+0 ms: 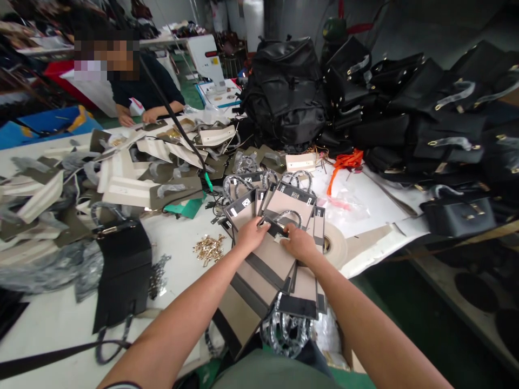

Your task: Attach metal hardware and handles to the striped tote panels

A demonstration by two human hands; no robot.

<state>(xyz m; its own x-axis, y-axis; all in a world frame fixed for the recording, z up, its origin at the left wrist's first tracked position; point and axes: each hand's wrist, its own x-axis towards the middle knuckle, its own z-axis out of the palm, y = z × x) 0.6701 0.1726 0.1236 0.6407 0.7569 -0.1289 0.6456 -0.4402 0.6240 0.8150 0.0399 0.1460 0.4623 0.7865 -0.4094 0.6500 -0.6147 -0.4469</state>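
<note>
My left hand (252,236) and my right hand (300,243) both grip the dark top edge of a beige bag panel (271,260), one at each side of its plastic-wrapped handle (290,215). My fingers are closed on it, partly hidden from view. This panel lies over a pile of similar beige panels with dark bands (291,200), which fan out beneath and beyond my hands. More wrapped handles (286,329) hang at the near table edge. Left of my left forearm is a heap of small gold metal fittings (208,249).
A black panel (124,270) with handles lies at left, near olive and cream pieces (125,192). A tape roll (333,244) sits right of the pile. Black bags (405,124) and a black backpack (286,92) fill the back right. Across the table sits another person (148,81).
</note>
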